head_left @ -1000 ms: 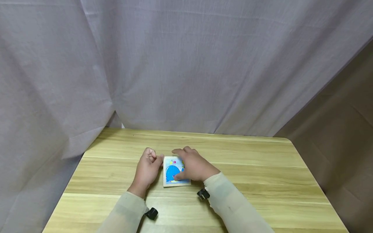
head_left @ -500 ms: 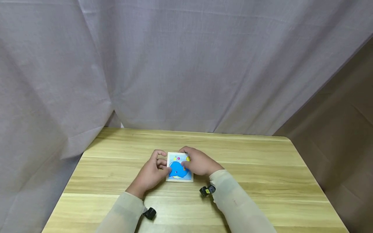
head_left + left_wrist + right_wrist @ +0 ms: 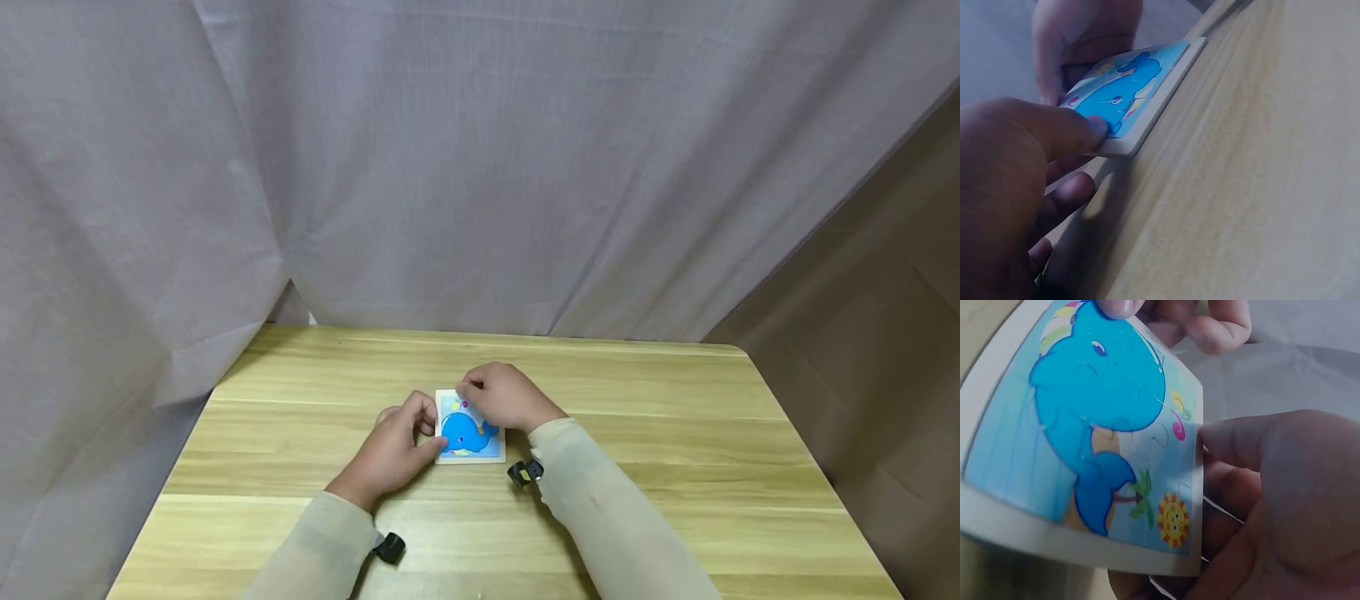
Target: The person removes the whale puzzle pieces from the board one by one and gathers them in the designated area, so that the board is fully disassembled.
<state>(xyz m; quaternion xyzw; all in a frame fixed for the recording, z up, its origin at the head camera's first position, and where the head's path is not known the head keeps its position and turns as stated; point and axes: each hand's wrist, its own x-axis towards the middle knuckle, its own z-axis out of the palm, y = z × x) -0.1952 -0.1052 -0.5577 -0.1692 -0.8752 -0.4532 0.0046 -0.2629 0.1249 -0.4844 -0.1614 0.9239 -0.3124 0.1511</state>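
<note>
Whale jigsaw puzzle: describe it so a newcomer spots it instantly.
Start at the wood-grain table, in front of the grey curtain. Near the table's middle, the left hand and right hand hold the square whale jigsaw puzzle between them. Its pale border frames a bright blue whale and smiling sun, unlike the beige sleeves nearby.

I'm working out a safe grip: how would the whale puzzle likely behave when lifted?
The whale puzzle is probably stiff, as its pale border runs straight. It is likely light, since it looks thin. Curved seams suggest separate pieces that might slide out if it tips steeply.
</note>
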